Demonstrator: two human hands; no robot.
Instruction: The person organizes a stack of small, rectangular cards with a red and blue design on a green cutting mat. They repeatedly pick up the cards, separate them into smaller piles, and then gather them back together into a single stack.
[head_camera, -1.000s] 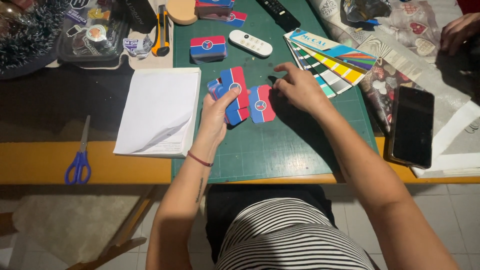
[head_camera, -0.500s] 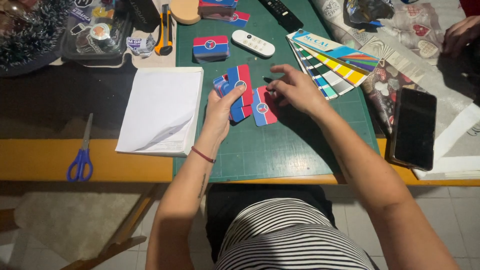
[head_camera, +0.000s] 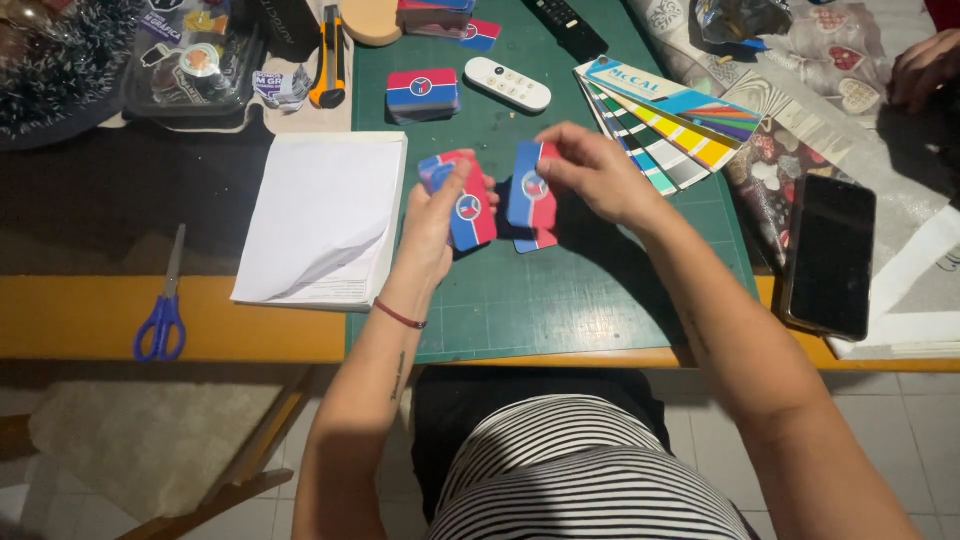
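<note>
Two small red-and-blue cards are held above the green cutting mat: one card gripped in the left hand, another card pinched by the right hand. One finished stack is set aside near the white remote.

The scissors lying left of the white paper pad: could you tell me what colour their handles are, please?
Blue handles on the metal-bladed scissors, seen clearly in the head view.
</note>
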